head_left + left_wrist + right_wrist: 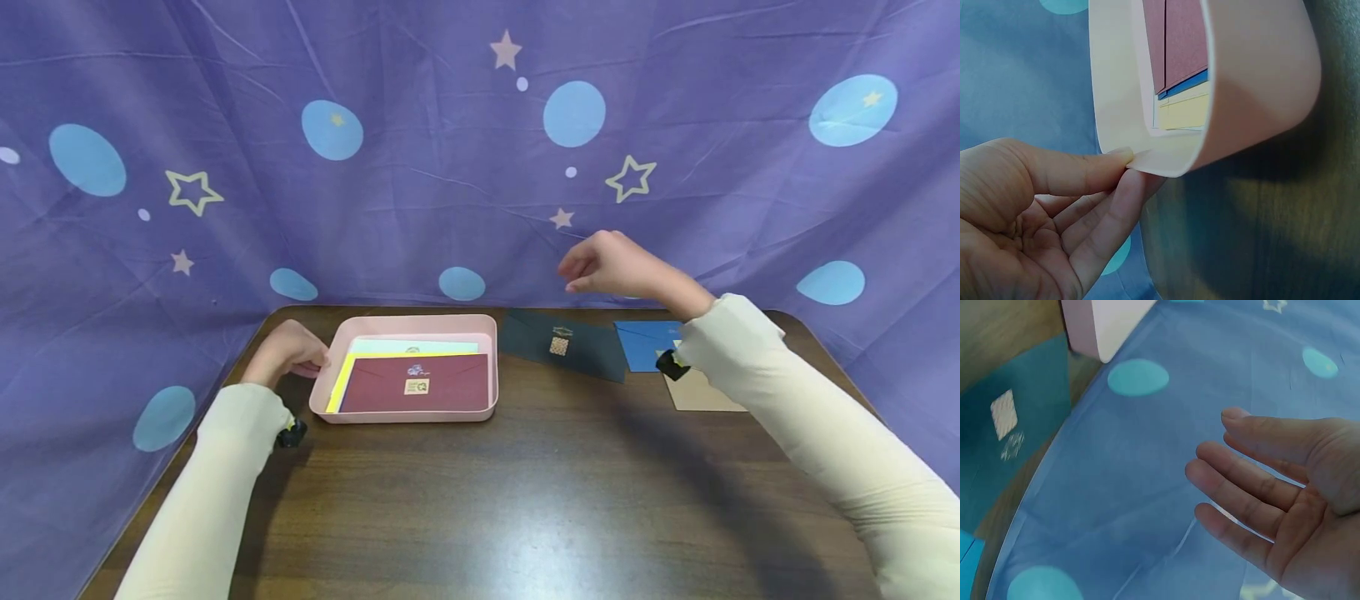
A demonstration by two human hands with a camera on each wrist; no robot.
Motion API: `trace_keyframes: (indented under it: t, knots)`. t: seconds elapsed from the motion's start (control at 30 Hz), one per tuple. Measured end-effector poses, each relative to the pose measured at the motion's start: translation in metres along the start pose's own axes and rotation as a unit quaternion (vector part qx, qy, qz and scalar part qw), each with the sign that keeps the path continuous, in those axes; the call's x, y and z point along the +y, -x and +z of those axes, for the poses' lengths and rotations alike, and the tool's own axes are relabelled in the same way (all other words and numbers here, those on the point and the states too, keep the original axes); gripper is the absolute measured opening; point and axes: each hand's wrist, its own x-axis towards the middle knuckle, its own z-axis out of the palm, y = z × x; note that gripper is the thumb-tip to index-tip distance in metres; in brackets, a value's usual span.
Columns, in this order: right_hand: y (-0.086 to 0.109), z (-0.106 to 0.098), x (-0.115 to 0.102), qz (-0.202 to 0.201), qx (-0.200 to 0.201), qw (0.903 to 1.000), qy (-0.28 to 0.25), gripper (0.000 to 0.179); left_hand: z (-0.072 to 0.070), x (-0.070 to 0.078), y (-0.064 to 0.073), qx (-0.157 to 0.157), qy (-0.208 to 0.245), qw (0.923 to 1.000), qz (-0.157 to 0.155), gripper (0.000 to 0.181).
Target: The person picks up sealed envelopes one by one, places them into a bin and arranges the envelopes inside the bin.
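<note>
My left hand pinches the left rim of a pink tray, thumb inside and fingers outside, as the left wrist view shows. Inside the tray lie a maroon envelope on top, with yellow, pale and blue paper edges showing beneath. My right hand is raised above the table's back edge, fingers loosely bent and holding nothing. Below it a dark green envelope with a patterned label lies just right of the tray.
A blue envelope and a beige envelope lie at the right of the wooden table, partly hidden by my right sleeve. A purple curtain with stars and dots hangs behind the table.
</note>
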Motion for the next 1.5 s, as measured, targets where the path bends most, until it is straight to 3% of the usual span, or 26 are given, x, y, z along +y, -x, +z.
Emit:
trace_keyframes:
  t: [0.4,0.8,1.13,1.5]
  knots:
    - [0.045,-0.026,0.042,0.064,0.000,0.9979,-0.002,0.024,-0.003,0.003,0.008,-0.014,0.012,0.9998,-0.001,0.021]
    - [0.063,-0.036,0.104,0.088,-0.043,0.9950,0.017,0.020,-0.006,0.004,0.009,-0.013,-0.005,0.9999,-0.010,0.014]
    - [0.079,-0.038,0.150,0.107,-0.106,0.9871,0.054,0.018,-0.005,0.004,0.009,-0.014,-0.017,0.9997,-0.012,0.016]
    - [0.094,-0.024,0.179,0.135,-0.159,0.9775,0.034,0.023,-0.003,0.007,0.010,-0.006,-0.009,0.9997,-0.022,0.018]
